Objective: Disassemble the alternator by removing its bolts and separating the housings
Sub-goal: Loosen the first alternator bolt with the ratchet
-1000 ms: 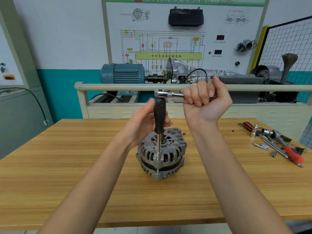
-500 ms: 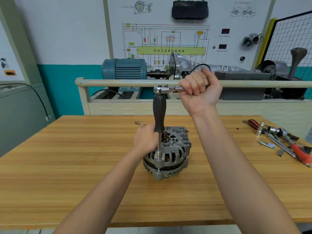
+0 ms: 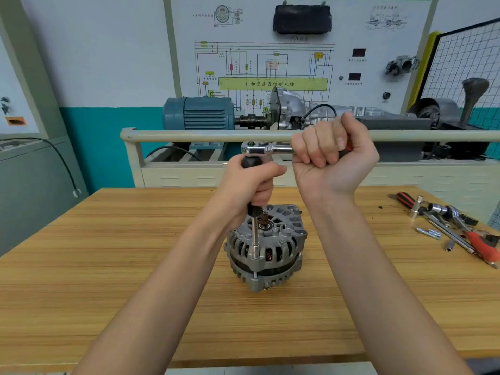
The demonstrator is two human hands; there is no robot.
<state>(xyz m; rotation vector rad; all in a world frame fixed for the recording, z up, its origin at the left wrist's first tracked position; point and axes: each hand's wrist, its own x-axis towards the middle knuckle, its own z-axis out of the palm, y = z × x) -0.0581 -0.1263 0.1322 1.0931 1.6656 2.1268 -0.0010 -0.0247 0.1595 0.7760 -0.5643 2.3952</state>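
A grey alternator [image 3: 266, 246] stands upright in the middle of the wooden table [image 3: 108, 266]. A long socket extension with a black grip [image 3: 254, 212] rises straight up from a bolt at its front rim. My left hand [image 3: 250, 185] grips that black grip above the alternator. A chrome ratchet [image 3: 265, 149] sits on top of the extension, its handle pointing right. My right hand [image 3: 332, 155] is curled round the ratchet handle, wrist turned toward me.
Loose tools lie at the table's right edge: a red-handled screwdriver [image 3: 484, 246], ratchets and sockets [image 3: 438, 211], and small bolts [image 3: 430, 233]. Behind the table stands a training rig with a rail [image 3: 189, 135], a blue motor [image 3: 198, 113] and a gearbox.
My left hand left the alternator housing and rose to grip the black extension. My right hand stayed on the ratchet handle. The camera dipped a little.
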